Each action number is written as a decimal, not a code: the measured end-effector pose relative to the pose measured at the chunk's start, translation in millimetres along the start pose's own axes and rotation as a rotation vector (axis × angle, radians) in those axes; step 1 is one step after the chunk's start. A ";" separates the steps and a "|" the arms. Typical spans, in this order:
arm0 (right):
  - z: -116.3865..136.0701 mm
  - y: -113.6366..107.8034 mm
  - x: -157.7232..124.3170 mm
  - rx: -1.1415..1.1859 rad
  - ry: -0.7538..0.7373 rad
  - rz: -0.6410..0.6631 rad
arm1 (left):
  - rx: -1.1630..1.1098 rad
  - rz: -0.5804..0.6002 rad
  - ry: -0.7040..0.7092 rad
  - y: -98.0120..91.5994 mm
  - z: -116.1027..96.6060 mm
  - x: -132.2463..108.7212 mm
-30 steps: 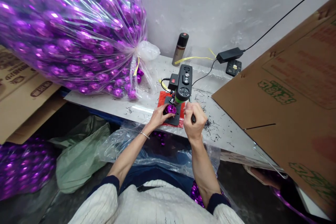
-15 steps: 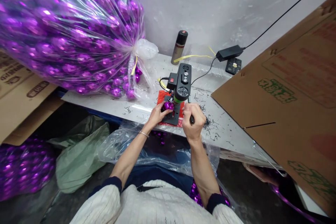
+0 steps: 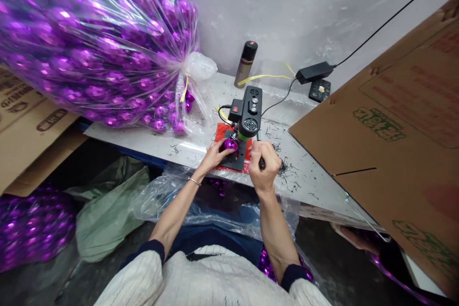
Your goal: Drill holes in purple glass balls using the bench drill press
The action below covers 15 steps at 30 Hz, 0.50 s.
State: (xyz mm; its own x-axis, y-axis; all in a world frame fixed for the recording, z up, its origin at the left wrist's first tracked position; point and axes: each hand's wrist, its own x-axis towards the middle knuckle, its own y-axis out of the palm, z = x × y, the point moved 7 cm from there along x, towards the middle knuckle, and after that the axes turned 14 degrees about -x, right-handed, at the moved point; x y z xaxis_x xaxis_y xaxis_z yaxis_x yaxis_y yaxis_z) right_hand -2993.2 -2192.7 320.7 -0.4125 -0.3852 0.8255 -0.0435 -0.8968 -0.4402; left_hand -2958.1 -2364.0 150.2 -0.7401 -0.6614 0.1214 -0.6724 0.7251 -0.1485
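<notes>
A small black bench press with a lever (image 3: pixel 253 110) stands on a red sheet (image 3: pixel 224 130) near the table's front edge. Between thumb and fingers, my left hand (image 3: pixel 214 156) grips a shiny purple ball (image 3: pixel 230 145) over the press's dark base plate (image 3: pixel 234 162). My right hand (image 3: pixel 264 162) is wrapped round the black lever handle (image 3: pixel 262 164) to the right of the press. Most of the ball's left side is covered by my fingers.
A big clear bag of purple balls (image 3: pixel 107 57) fills the table's left. Behind the press stand a spray can (image 3: pixel 245 64) and a power adapter (image 3: pixel 315 72). Black bits (image 3: pixel 287 172) lie scattered at the right, beside a large cardboard box (image 3: pixel 394 129).
My left hand and the purple ball have shifted only very slightly at the press. My right hand keeps its hold on the lever handle, nearly unmoved.
</notes>
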 end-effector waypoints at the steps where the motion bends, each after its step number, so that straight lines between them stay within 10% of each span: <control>1: -0.2 0.3 -0.2 -0.001 0.001 0.002 | 0.034 0.004 0.017 2.6 -0.3 -1.0; 15: -0.9 1.5 -9.2 -0.004 -0.037 -0.001 | 0.107 -0.016 0.335 31.9 -6.1 -21.5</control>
State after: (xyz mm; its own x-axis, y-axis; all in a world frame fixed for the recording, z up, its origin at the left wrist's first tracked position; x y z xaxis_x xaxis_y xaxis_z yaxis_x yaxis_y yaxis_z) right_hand -2990.3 -2190.3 312.1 -0.3787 -0.3917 0.8385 -0.0480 -0.8965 -0.4405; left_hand -2963.7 -2325.4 148.8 -0.7037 -0.5600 0.4372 -0.6921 0.6793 -0.2439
